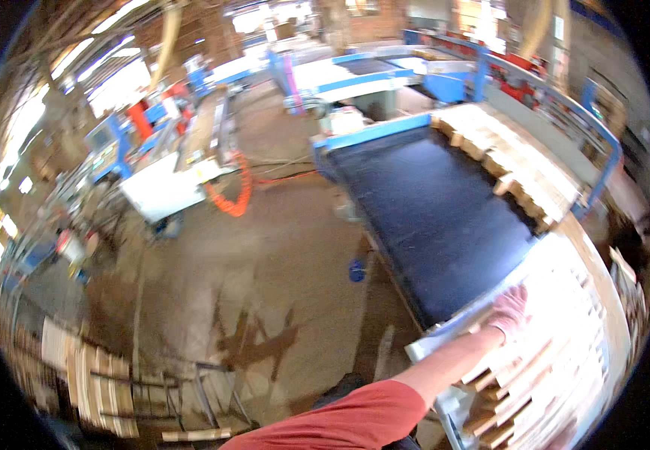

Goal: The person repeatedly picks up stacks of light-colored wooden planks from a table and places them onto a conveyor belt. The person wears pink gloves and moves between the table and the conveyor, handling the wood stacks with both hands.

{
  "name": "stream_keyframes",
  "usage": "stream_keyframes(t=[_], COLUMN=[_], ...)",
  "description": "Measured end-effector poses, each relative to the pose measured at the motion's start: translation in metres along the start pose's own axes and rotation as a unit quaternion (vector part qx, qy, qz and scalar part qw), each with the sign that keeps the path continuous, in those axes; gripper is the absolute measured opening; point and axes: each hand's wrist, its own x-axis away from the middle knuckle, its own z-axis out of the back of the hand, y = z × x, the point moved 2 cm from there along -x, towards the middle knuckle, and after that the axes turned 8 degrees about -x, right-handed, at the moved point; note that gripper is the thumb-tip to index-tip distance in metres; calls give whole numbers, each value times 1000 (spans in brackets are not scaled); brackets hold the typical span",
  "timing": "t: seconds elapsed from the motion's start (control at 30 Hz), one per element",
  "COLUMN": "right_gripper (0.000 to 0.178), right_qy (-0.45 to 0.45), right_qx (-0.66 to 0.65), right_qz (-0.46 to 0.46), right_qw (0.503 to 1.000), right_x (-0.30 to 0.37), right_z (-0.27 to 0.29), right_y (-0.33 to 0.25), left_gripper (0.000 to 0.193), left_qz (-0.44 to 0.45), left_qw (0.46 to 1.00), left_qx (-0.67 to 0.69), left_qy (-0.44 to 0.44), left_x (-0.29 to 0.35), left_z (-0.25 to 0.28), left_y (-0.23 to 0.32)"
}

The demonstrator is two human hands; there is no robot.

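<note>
My left hand (508, 311), in a pale pink glove, reaches out to the right on a bare forearm with a red sleeve. It lies palm down on the near corner of a stack of pale wooden slats (565, 352), fingers spread on the top slat and gripping nothing that I can see. The stack stands right beside a black conveyor belt (430, 217). A pinkish blur at the lower right edge (562, 438) may be my right hand, but it is too smeared to tell.
More wooden blocks and slats (512, 161) line the belt's far side along a blue frame. Blue machines stand at the back, and an orange coiled hose (236, 196) hangs by a white table. Stacked boards (92, 382) sit at lower left on the stained concrete floor.
</note>
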Motion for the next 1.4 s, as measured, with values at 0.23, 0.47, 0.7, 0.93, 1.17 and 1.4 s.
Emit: stream_keyframes(t=[0.23,0.47,0.7,0.93,1.17,1.4], right_gripper=[88,90,85,86,88,85], right_qy=[143,130,135,127,132,123], right_qx=[-54,-10,-12,-8,-7,-13], right_qz=[32,3,-18,-33,-36,-34], right_qw=[988,991,991,991,991,992], right_x=[8,32,61,71,56,68], right_z=[-11,8,15,20,14,21], right_y=[-21,-33,-62,-72,-59,-71], left_gripper=[91,91,95,95,95,95], left_qz=[20,32,67,69,64,76], left_qw=[998,998,998,998,998,997], left_qx=[-11,16,15,3,-1,-11], left_qy=[60,57,-6,2,12,3], left_x=[-7,-7,-1,-3,-4,-3], left_z=[-8,-7,11,4,-1,3], left_y=[-4,5,6,5,6,7])
